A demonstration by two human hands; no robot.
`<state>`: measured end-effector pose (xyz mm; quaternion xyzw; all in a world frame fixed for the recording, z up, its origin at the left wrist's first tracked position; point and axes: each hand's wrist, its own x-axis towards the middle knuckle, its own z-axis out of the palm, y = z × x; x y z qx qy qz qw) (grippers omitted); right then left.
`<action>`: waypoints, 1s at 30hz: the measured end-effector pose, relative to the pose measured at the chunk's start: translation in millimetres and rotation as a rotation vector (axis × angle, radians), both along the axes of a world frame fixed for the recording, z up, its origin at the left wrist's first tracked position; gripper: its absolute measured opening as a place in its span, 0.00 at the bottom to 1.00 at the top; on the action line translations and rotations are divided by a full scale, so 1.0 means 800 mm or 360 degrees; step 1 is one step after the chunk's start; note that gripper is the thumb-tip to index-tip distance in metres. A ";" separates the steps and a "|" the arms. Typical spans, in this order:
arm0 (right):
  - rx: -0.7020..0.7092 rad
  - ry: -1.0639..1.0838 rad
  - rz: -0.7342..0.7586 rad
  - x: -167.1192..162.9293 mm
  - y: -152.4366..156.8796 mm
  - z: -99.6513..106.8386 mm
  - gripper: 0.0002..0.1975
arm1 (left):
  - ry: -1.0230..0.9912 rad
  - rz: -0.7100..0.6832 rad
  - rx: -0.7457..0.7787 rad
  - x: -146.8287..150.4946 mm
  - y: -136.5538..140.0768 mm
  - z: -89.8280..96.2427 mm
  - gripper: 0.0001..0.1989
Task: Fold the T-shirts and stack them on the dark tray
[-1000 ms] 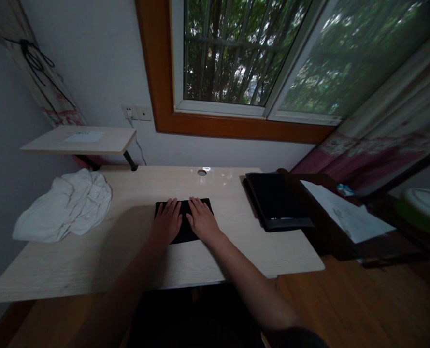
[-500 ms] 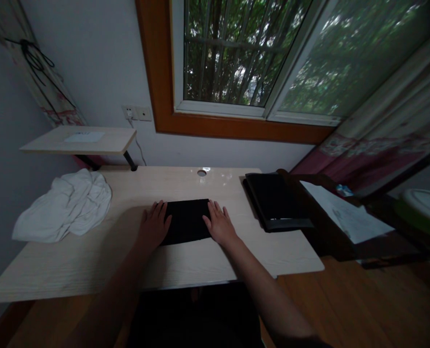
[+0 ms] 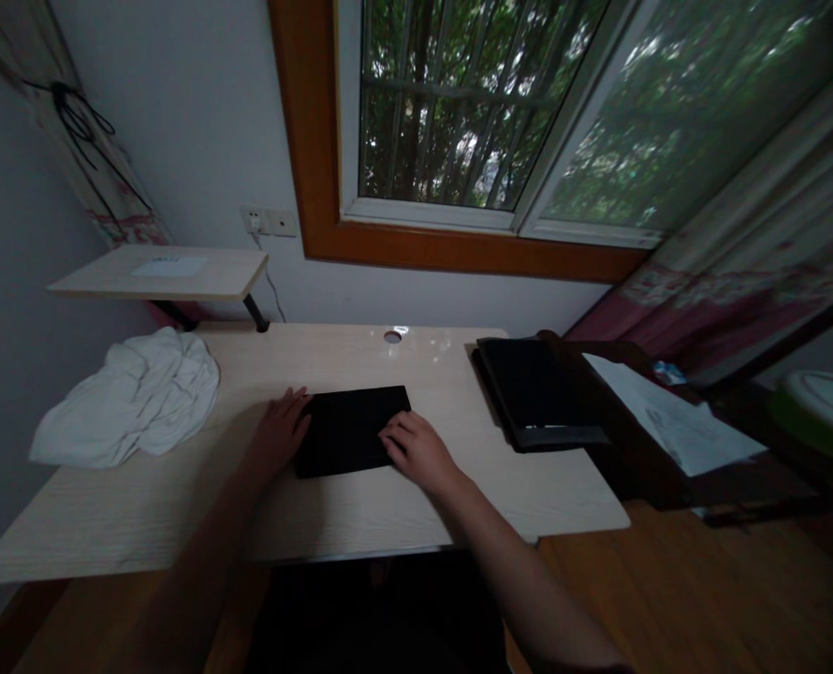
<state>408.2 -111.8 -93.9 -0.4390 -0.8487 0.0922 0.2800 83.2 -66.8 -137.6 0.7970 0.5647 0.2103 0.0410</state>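
Note:
A flat black rectangle, seemingly folded cloth [image 3: 350, 432], lies on the pale wooden desk [image 3: 381, 515] in front of me. At its left edge rests my left hand [image 3: 280, 435], open, with fingers stretched out and the thumb by the edge. My right hand [image 3: 420, 454] is over the right edge, its fingers bent and drawn together on the black fabric. How much of the fabric is between those fingertips is hard to see in the dim light.
A crumpled white cloth [image 3: 136, 398] lies on the desk's left, below a small raised shelf [image 3: 212, 281]. Flat black items [image 3: 529, 384] are stacked at the right end. Beyond them, a white sheet [image 3: 669, 412] lies on dark furniture. A window stands behind the desk.
My right hand has gone from lying flat to curled fingers at the right edge. My left hand has slid slightly left, and the black cloth's left edge sits further left.

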 end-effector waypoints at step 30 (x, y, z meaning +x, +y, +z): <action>-0.0076 0.0324 -0.0616 0.032 0.036 -0.041 0.17 | -0.0206 -0.0802 0.0106 0.026 -0.046 0.035 0.14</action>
